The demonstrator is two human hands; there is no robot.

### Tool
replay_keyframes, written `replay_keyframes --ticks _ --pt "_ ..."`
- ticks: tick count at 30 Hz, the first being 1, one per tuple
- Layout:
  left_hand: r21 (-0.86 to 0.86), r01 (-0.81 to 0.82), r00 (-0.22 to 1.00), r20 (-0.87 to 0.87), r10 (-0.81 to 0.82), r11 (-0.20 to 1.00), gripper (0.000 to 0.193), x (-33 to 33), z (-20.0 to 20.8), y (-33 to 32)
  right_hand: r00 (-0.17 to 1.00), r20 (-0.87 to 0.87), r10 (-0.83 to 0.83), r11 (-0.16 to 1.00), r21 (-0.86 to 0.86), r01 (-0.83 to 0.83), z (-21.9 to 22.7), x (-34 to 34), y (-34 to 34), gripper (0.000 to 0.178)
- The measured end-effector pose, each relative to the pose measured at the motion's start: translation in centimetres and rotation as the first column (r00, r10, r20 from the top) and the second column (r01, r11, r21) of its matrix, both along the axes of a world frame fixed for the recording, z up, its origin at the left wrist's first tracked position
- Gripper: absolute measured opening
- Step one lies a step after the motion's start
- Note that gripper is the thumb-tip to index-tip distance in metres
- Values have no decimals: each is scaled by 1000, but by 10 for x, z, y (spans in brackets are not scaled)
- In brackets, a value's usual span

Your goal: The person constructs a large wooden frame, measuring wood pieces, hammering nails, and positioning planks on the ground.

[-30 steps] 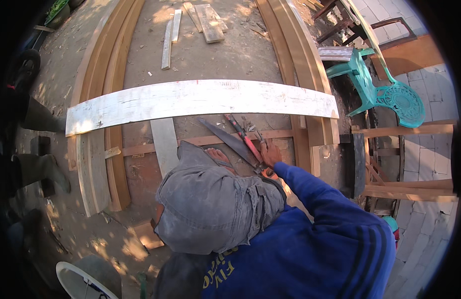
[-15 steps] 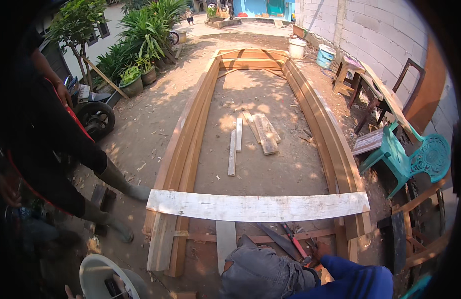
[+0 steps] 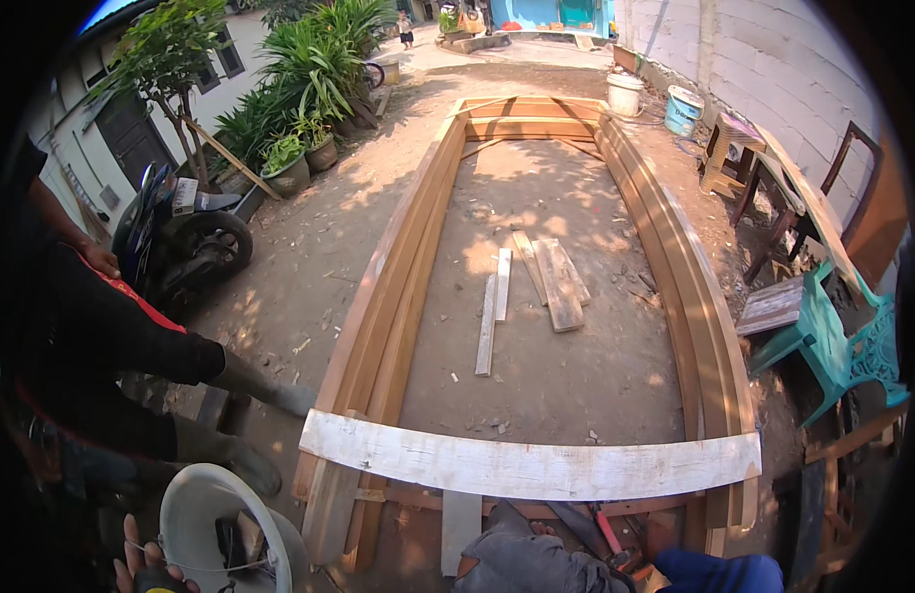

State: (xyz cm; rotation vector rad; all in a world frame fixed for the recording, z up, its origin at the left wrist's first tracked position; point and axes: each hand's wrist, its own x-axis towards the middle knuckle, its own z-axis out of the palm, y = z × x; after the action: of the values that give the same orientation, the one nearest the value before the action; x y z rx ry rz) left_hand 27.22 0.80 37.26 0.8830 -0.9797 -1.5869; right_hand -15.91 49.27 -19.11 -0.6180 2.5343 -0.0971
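Note:
At the lower left edge, my left hand has its fingers by the thin wire handle of a whitish bucket, with a dark and yellow object against the palm. The hand is partly cut off. Inside the bucket lie a dark item and a brown piece. My right hand is not seen. Ahead of me, a weathered white plank lies across the near end of a long wooden frame.
A crouching person's grey clothing and blue clothing fill the bottom middle, by a red-handled tool. Another person's boot stands left. Loose boards lie inside the frame. A teal chair and motorbike flank it.
My view has tilted up and turned slightly left. The bucket and my left hand have risen together in view, while the frame and plank have shifted down and right.

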Motion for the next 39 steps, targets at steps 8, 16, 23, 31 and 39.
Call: replay_keyframes --ticks 8,16,23,31,39 --pt "2 232 970 -70 -231 973 74 -82 10 -29 990 132 57 998 -16 -55 27 -15 -21 39" --pt "-99 253 958 -111 -263 963 61 -161 15 -64 972 217 87 996 12 -92 39 -20 -15 39" --pt "-7 383 908 -178 -378 924 62 -229 -11 -84 968 237 78 996 26 -87 39 -15 -5 40" --pt "22 577 798 -229 -558 817 64 -278 -17 -116 959 -21 284 940 -190 -282 44 2 2 28" --pt "-1 698 679 -316 -663 716 70 -268 -52 -146 970 -214 117 977 -153 -151 76 10 -16 30"
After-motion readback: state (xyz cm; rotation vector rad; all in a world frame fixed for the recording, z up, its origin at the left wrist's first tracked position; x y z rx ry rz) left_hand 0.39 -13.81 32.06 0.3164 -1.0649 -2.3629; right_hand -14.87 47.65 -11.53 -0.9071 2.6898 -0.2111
